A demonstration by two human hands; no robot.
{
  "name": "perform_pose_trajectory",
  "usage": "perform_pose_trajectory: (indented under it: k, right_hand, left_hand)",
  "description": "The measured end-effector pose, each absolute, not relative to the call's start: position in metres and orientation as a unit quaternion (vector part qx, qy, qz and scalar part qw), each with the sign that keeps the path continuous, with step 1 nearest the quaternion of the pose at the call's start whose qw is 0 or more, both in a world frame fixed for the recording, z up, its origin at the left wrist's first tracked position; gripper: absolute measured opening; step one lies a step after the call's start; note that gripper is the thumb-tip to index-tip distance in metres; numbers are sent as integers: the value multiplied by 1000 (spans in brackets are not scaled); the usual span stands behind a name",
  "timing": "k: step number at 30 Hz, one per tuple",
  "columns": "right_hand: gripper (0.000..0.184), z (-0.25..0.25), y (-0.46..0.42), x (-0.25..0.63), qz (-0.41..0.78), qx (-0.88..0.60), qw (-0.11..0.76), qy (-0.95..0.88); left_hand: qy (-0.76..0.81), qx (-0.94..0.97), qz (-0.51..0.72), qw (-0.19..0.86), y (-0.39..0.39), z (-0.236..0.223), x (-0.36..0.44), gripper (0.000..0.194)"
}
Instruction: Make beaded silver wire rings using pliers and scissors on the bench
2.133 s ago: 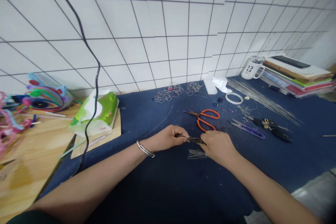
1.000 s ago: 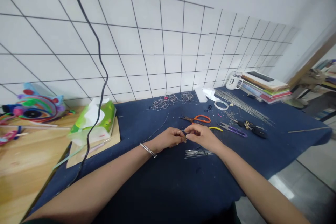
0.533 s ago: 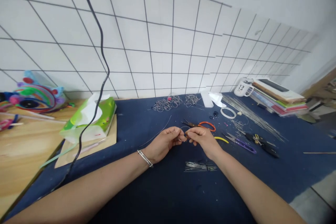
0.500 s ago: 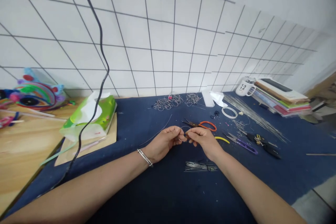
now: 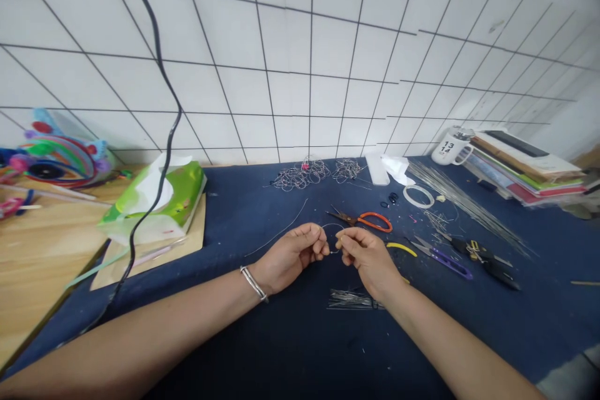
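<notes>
Pinched a thin wire [image 5: 333, 224] between thumb and fingers of the left hand [image 5: 296, 253], with the grip closed right down to the tips, and appeared to pinch the same wire in the right hand [image 5: 370, 256], with fingers curled and thumb pressed in. Could not make out the exact contact beneath the fingertips. Called for a light, even pinch close to the bend, with both wrists steady, so as not to kink the arc; seemed wise also to work by small turns rather than hard pulls. As for the wire, ran in a small arc from one set of fingertips to the other, bowed away from the body, with a bit more showing lower in the gap. Hung, apparently, above the worktop [image 5: 281, 344], near the scissors [image 5: 377, 229], left of the yellow handle [image 5: 404, 249], and farther off than the bundle [image 5: 351, 300].
</notes>
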State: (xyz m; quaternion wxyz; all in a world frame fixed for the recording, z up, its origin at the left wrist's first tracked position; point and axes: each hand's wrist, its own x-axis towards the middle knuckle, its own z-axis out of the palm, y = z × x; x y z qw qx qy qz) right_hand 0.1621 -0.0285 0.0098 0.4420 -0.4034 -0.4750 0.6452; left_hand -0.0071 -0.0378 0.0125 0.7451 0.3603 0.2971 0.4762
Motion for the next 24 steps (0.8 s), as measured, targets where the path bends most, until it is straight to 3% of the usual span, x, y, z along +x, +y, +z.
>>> perform_pose_trajectory:
  k: [9,24]
  right_hand:
    - [16,11,-31,158,609,-411,524,-432]
    - [18,10,-31,168,532,-462,429,-565]
  left_hand:
    - [270,323,517,745,-43,9,-1,21]
    - [288,367,441,767,-39,6,-8,18]
